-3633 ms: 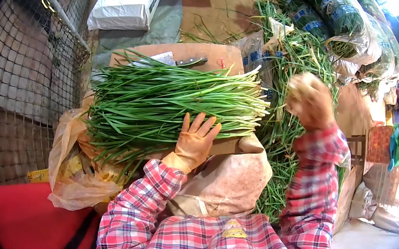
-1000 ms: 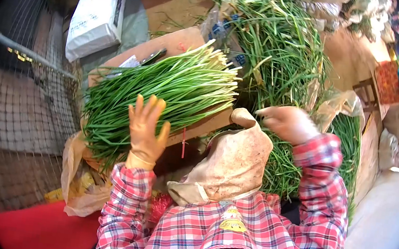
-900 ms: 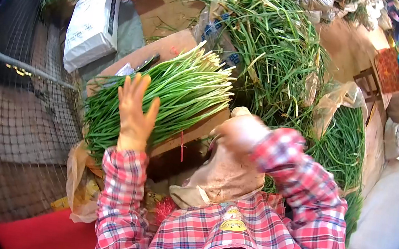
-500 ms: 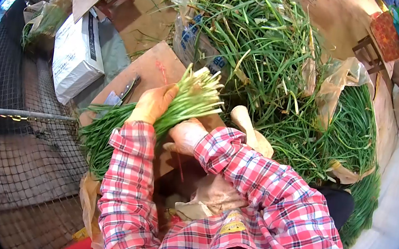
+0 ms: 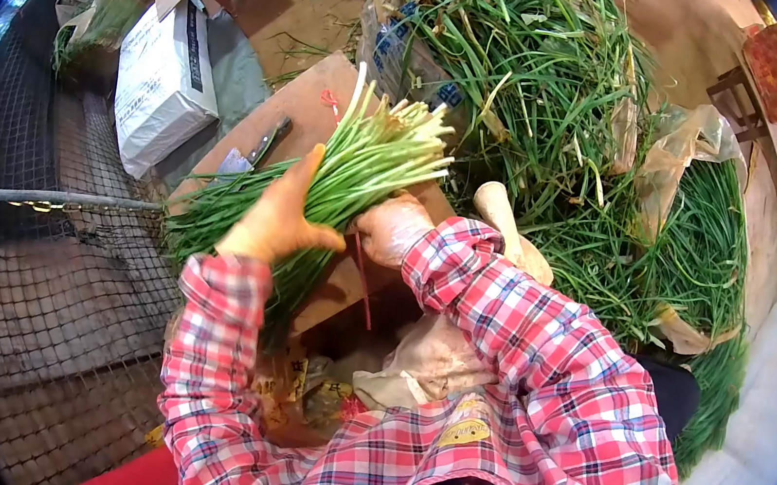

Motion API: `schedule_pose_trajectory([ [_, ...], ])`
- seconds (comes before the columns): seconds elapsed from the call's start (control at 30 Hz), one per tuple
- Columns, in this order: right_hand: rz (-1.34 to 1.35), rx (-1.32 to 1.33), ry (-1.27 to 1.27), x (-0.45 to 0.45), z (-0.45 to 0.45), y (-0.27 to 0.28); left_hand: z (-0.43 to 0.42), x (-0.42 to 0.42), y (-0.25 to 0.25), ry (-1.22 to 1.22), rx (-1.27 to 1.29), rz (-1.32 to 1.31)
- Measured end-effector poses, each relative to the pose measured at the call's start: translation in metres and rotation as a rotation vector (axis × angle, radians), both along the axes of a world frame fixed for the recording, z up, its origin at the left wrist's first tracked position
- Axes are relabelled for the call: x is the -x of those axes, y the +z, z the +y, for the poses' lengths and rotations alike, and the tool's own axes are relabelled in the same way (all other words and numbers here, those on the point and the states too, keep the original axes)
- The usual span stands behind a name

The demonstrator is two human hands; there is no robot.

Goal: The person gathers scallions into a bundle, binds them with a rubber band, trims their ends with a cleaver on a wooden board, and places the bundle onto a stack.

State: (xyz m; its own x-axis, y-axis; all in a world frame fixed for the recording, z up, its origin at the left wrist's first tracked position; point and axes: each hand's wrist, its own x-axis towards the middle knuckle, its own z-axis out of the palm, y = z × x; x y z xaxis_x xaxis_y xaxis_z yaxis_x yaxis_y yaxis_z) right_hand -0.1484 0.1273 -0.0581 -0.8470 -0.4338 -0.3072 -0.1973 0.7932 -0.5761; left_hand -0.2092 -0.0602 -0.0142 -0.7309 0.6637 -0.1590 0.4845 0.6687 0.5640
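A thick bunch of green chives (image 5: pixel 370 157) lies slanted across a brown board (image 5: pixel 306 85), pale cut ends at the upper right. My left hand (image 5: pixel 279 213), in an orange-looking glove, rests against its near side with the thumb spread and fingers stretched along the stalks. My right hand (image 5: pixel 395 229) is closed at the bunch's lower right side, pinching a thin red tie (image 5: pixel 362 283) that hangs below it. Whether the tie passes around the bunch is hidden. A knife (image 5: pixel 270 141) lies on the board beyond my left hand.
Behind the board rises a large heap of loose chives (image 5: pixel 526 94), with more chives (image 5: pixel 705 225) in plastic at the right. A pale wooden handle (image 5: pixel 501 208) stands near my right sleeve. At the left are a white package (image 5: pixel 164 85) and black netting (image 5: pixel 57 297) with a bar.
My left hand has loosened from around the stalks, its thumb now spread out. The bunch's ends have fanned wider. More of the red tie shows below my right hand.
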Motion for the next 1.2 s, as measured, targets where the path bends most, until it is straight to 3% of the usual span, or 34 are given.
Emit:
schedule_pose_trajectory([
  [0.03, -0.025, -0.007, -0.016, 0.004, 0.001, -0.003, 0.017, -0.019, 0.007, 0.080, 0.247, 0.072],
  [0.17, 0.159, 0.036, -0.018, -0.004, -0.002, -0.012, 0.044, -0.031, -0.021, 0.304, 0.442, 0.335],
  [0.2, 0.256, -0.038, -0.011, -0.004, 0.002, -0.009, 0.043, -0.021, -0.022, 0.295, 0.416, 0.210],
  [0.23, 0.094, 0.038, 0.026, -0.002, 0.011, -0.004, 0.035, -0.013, -0.041, 0.209, 0.415, 0.339],
  [0.27, -0.071, 0.119, 0.039, -0.002, 0.022, 0.003, 0.043, -0.015, -0.023, 0.325, 0.428, 0.173],
  [0.3, 0.042, 0.233, -0.005, -0.010, 0.044, 0.015, 0.040, -0.017, -0.037, 0.248, 0.147, 0.504],
  [0.33, 0.180, 0.342, -0.037, -0.017, 0.063, 0.025, 0.033, -0.010, -0.051, 0.297, 0.131, 0.448],
  [0.43, 0.249, 0.350, -0.302, -0.064, 0.152, 0.051, 0.029, -0.005, -0.061, 0.400, 0.020, 0.238],
  [0.47, 0.155, 0.198, -0.374, -0.087, 0.184, 0.053, 0.023, -0.006, -0.061, 0.298, 0.051, 0.340],
  [0.53, 0.171, 0.166, -0.574, -0.146, 0.246, 0.009, 0.028, -0.010, -0.050, 0.229, 0.139, 0.337],
  [0.6, -0.019, -0.046, -0.719, -0.211, 0.318, -0.023, 0.036, -0.016, -0.049, 0.280, 0.362, 0.375],
  [0.73, -0.165, -0.434, -1.207, -0.339, 0.438, -0.052, 0.051, -0.020, -0.028, 0.291, 0.428, 0.368],
  [0.8, -0.057, -0.516, -1.429, -0.377, 0.503, -0.067, 0.077, -0.032, -0.014, 0.204, 0.201, 0.455],
  [0.87, -0.151, -0.693, -1.466, -0.379, 0.526, -0.048, 0.162, -0.076, 0.013, 0.054, 0.091, 0.478],
  [0.97, -0.312, -0.844, -1.249, -0.364, 0.556, -0.045, 0.299, -0.130, 0.018, -0.324, -0.146, 0.457],
  [1.0, -0.356, -0.889, -1.195, -0.356, 0.566, -0.054, 0.352, -0.155, 0.024, -0.438, 0.007, 0.438],
  [1.03, -0.464, -0.841, -1.186, -0.339, 0.569, -0.043, 0.395, -0.172, 0.016, -0.584, 0.043, 0.373],
  [1.1, -0.412, -0.831, -1.203, -0.328, 0.587, -0.051, 0.462, -0.206, -0.023, -0.853, 0.021, 0.365],
  [1.13, -0.392, -0.825, -1.215, -0.327, 0.601, -0.062, 0.481, -0.217, -0.068, -0.962, -0.005, 0.418],
  [1.2, -0.423, -0.762, -1.301, -0.329, 0.630, -0.082, 0.506, -0.238, -0.119, -0.976, 0.204, 0.277],
])
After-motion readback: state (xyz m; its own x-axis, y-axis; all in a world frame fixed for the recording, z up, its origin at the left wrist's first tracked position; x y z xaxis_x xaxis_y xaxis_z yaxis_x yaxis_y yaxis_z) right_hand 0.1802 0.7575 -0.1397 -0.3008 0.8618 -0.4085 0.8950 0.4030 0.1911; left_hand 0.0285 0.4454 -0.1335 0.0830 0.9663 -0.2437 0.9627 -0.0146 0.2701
